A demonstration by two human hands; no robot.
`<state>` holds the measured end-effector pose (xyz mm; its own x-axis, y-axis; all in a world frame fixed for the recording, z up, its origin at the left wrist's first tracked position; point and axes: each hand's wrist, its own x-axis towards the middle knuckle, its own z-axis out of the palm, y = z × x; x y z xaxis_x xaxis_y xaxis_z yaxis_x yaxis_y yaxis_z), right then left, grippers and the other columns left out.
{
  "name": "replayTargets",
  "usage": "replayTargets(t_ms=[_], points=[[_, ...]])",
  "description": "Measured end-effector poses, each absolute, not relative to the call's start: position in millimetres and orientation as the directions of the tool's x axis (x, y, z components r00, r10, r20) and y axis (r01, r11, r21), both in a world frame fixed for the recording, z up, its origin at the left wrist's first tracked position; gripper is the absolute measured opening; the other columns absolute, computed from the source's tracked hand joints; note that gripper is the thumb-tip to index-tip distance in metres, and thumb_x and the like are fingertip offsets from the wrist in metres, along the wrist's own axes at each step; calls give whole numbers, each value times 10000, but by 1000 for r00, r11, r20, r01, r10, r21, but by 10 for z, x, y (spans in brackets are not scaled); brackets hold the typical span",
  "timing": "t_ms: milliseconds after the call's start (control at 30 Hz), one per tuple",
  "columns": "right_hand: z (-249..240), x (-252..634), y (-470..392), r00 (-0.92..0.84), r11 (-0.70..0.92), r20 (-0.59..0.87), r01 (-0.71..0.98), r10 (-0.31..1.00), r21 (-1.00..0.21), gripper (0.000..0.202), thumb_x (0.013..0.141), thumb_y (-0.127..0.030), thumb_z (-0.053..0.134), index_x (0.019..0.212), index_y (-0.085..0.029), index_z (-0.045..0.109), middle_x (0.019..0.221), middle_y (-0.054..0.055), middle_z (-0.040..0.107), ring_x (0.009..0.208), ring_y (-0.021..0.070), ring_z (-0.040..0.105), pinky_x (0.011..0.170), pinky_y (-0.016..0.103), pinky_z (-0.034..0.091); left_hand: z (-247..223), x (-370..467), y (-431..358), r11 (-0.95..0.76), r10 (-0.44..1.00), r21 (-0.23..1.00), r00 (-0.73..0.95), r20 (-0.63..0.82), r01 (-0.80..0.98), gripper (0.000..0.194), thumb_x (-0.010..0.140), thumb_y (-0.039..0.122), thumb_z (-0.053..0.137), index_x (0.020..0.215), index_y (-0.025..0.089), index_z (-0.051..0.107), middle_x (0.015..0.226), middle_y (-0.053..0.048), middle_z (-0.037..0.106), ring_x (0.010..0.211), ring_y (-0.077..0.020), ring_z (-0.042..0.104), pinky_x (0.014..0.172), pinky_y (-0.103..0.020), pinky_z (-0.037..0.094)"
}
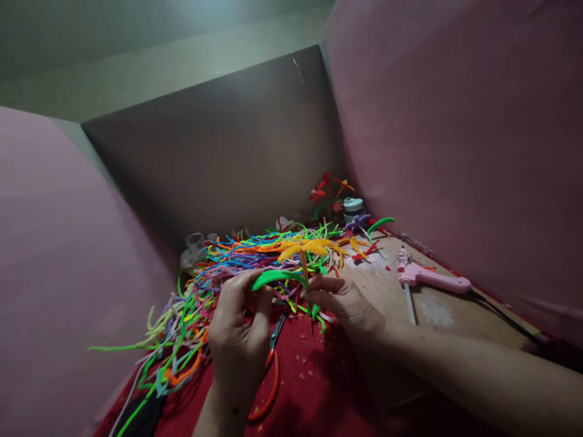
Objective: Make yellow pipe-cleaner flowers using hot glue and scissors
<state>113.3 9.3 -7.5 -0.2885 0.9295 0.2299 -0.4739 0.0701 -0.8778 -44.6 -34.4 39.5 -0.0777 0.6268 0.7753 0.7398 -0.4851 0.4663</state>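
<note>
A yellow-orange pipe-cleaner flower stands upright on its stem between my hands. My right hand pinches the stem low down, just under the bloom. From the same spot a bright green pipe-cleaner leaf arches to the left. My left hand has its fingers closed around the outer part of that leaf. The stem's thin dark end pokes out below my right fingers. Beneath my left hand lie red-handled scissors, partly hidden by the wrist.
A heap of many-coloured pipe cleaners spreads behind and to the left. On the board at right lies a pink glue gun with its cord. A lidded bottle and red flowers stand at the back, between pink walls.
</note>
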Motion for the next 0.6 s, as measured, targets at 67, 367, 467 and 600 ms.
replayTargets(t_ms=[67,367,467,600], points=[[-76,1132,103,-271,69,221,-475,937,-877,56,647,-258,700,669,-207,695,688,-20,553,679,130,445,685,275,343,369,-428,-344,-433,711,630,-185,678,645,301,775,258,623,1064,199,563,881,-33,627,741,-151,624,685,-280,522],[-117,1130,148,-242,64,179,-419,954,-906,77,645,-278,696,658,-205,674,703,2,590,707,156,493,681,295,373,248,-365,-298,-332,849,852,-266,456,404,259,762,306,633,974,186,544,833,-13,599,730,-130,585,663,-244,495],[-129,1141,151,-271,45,189,-462,944,-886,127,646,-307,713,679,-193,667,718,7,615,739,160,524,711,299,388,208,-316,-269,-282,933,878,-104,345,386,226,766,318,624,926,181,544,834,-12,611,770,-137,586,710,-253,478],[-139,1153,147,-264,18,167,-487,950,-873,133,645,-303,721,687,-190,667,709,-5,611,717,143,530,671,276,392,119,-213,-234,-259,963,854,57,262,451,238,764,351,619,913,179,548,842,-26,639,775,-157,601,710,-263,462]])
